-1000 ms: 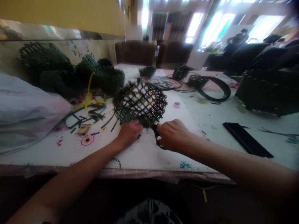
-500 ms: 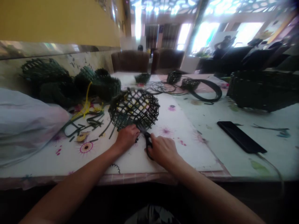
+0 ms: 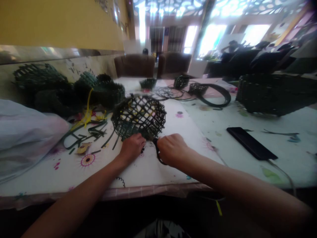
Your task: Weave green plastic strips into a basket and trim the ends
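Note:
A dark green woven basket (image 3: pixel 138 115) with an open lattice lies tilted on the table before me. My left hand (image 3: pixel 133 144) is closed on its near rim, the fingertips partly hidden. In my right hand (image 3: pixel 172 149) are black-handled scissors (image 3: pixel 158 153), gripped by the handles. Their blades point left at the near edge of the basket, close to my left fingers; the blade tips are too dark to make out. Loose green strips (image 3: pixel 94 132) lie left of the basket, beside a yellow strip (image 3: pixel 88 114).
A white plastic bag (image 3: pixel 27 135) bulges at the left. Several more dark baskets (image 3: pixel 42 77) stand along the wall. A large dark basket (image 3: pixel 274 94) and a phone (image 3: pixel 251 142) with a cable are at the right. Coiled strips (image 3: pixel 218 96) lie farther back. People sit in the background.
My right hand has turned, with its forearm now more level and the scissors' handles tilted. The whole view has shifted slightly. My left hand stays at the basket's rim.

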A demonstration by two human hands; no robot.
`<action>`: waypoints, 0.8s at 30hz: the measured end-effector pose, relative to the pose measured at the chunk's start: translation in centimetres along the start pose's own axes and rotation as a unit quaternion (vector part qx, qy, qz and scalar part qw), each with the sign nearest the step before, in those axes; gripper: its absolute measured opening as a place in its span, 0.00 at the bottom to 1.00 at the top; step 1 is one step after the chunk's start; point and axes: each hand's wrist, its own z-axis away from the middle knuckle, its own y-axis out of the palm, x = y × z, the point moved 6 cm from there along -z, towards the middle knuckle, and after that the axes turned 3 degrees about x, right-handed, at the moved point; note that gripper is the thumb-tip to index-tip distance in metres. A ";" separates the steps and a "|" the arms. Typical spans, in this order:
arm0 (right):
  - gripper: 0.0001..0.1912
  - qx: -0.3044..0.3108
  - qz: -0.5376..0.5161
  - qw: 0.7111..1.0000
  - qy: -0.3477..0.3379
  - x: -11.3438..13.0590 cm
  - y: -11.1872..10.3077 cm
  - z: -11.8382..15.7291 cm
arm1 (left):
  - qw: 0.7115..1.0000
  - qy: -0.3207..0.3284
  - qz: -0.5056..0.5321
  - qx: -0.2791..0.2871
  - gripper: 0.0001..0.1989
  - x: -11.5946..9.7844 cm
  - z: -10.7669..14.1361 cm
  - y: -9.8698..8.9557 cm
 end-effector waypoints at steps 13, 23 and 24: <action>0.12 -0.015 -0.002 1.000 -0.014 1.3 1.2 -1.1 | 1.000 0.003 -0.012 0.001 0.06 -0.2 0.0 0.0; 0.11 -0.004 -0.009 1.000 -0.001 -1.3 -0.3 -0.4 | 1.000 -0.007 0.008 -0.005 0.07 -0.2 -0.1 -0.4; 0.11 -0.001 -0.011 1.000 0.001 -1.4 -0.4 -0.4 | 1.000 -0.007 0.010 -0.008 0.07 -0.2 -0.1 -0.4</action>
